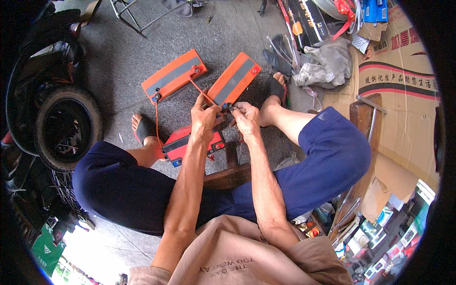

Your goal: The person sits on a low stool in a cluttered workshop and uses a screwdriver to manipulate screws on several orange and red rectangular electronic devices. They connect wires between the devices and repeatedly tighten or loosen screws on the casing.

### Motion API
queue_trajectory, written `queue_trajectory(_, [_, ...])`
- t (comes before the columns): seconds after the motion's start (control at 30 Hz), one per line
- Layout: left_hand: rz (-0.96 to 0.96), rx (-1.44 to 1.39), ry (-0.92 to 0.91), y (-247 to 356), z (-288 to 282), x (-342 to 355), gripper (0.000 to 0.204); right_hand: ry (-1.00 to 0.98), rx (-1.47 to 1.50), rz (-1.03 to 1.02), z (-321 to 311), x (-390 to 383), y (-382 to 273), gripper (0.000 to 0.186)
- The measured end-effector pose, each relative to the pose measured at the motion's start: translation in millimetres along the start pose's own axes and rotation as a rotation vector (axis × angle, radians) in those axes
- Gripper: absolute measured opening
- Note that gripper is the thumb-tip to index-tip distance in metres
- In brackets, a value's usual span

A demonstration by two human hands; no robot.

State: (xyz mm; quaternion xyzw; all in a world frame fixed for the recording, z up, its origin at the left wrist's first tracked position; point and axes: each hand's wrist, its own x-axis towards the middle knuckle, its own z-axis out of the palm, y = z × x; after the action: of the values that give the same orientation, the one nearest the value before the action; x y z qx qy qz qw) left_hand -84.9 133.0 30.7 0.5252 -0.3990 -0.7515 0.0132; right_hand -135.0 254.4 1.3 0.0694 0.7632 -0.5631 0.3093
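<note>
Two orange block batteries with grey stripes lie on the ground between my feet: the left battery [174, 75] and the right battery [235, 78]. A third, red-and-black battery [178, 145] is nearer me, partly behind my left forearm. An orange wire [157, 118] runs from the left battery down to the red one. My left hand [205, 116] pinches another orange wire [202, 91] by the near end of the right battery. My right hand [247, 118] is closed at a small black terminal piece [228, 106] on that same end; what its fingers hold is too small to tell.
A tyre on a wheel [69, 124] stands at the left. Grey cloth gloves [327, 64] and long boxes [306, 23] lie at the far right, beside flattened cardboard [403, 109]. A metal-legged frame [128, 16] is at the back. Beneath me is a wooden bench [228, 176].
</note>
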Motion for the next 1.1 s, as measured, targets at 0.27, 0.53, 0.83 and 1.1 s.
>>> queue_trajectory(0.27, [0.026, -0.002, 0.068, -9, -1, 0, 0.066, 0.052, -0.104, -0.023, -3, 4, 3, 0.014])
queue_trajectory(0.53, [0.013, 0.008, 0.074, -8, 0, 2, 0.062, 0.082, 0.012, -0.111, 2, 5, 7, 0.013])
queue_trajectory(0.83, [0.015, -0.031, -0.046, -5, -8, -2, 0.064, 0.079, 0.009, -0.105, 0, 7, 7, 0.013])
queue_trajectory(1.1, [0.066, -0.027, 0.132, -9, -12, -9, 0.039, 0.074, -0.194, -0.326, -10, 4, -20, 0.013])
